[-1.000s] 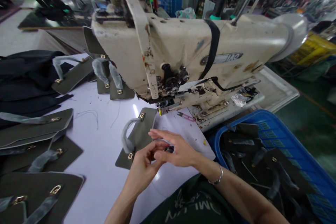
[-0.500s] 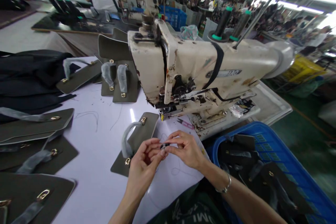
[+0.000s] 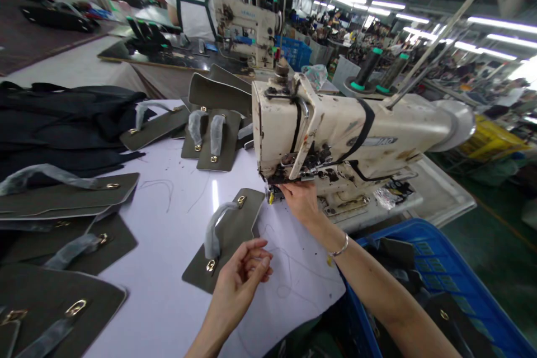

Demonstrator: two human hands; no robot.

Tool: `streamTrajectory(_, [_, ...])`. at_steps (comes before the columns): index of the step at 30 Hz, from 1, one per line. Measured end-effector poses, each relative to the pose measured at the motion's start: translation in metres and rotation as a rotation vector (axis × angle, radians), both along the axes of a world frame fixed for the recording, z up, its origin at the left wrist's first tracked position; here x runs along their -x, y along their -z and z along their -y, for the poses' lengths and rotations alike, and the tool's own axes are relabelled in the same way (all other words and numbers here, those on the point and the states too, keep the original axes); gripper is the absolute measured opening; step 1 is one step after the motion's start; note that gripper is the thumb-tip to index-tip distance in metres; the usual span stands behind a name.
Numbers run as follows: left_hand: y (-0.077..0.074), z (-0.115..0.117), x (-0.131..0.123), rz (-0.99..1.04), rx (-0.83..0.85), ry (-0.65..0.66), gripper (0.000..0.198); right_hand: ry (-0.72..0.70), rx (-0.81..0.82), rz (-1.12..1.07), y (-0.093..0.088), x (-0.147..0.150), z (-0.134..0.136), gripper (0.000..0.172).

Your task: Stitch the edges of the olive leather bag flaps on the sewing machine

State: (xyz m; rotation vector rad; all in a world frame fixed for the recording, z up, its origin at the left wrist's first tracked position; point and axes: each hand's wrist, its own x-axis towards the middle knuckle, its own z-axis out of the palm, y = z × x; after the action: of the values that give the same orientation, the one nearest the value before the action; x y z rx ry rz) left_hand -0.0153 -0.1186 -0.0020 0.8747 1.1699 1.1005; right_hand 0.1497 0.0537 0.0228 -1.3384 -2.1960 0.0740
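Observation:
My right hand point(image 3: 301, 201) reaches up under the head of the cream sewing machine point(image 3: 335, 128), beside the needle area; its fingertips are hidden there. My left hand point(image 3: 245, 271) hovers over the white table point(image 3: 168, 291) with fingers curled in a pinch, and a thin thread point(image 3: 289, 277) trails from it across the table. Just left of my hands lies a grey-green bag panel point(image 3: 239, 224) with a wrapped handle and gold rings.
More grey-green panels point(image 3: 67, 198) lie to the left and behind, next to a pile of black fabric point(image 3: 54, 117). A blue crate point(image 3: 444, 268) of parts stands at my right. Another person point(image 3: 188, 0) works at a machine behind.
My hands were together holding a small dark bobbin. My right hand has since gone up under the machine head, my left has stayed low, and the view has tilted upward.

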Motion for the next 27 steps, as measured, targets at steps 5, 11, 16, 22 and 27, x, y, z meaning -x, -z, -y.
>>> streamTrajectory(5, [0.002, -0.005, 0.007, 0.005, 0.000, 0.011, 0.040, -0.157, 0.058, 0.066, -0.011, -0.012, 0.002, 0.027])
streamTrajectory(11, [0.003, -0.014, 0.011, 0.007, -0.009, 0.015, 0.037, -0.192, 0.083, 0.149, -0.011, -0.014, 0.005, 0.031])
streamTrajectory(16, [0.006, -0.019, 0.013, -0.020, -0.003, 0.024, 0.036, -0.232, 0.067, 0.184, -0.007, -0.013, 0.014, 0.038])
streamTrajectory(22, [-0.008, -0.054, 0.013, -0.201, -0.070, -0.068, 0.044, -0.249, 0.100, 0.126, -0.001, -0.012, 0.012, 0.032])
streamTrajectory(27, [-0.003, -0.099, 0.005, -0.489, -0.198, -0.130, 0.055, -0.275, 0.081, 0.140, -0.002, -0.012, 0.022, 0.034])
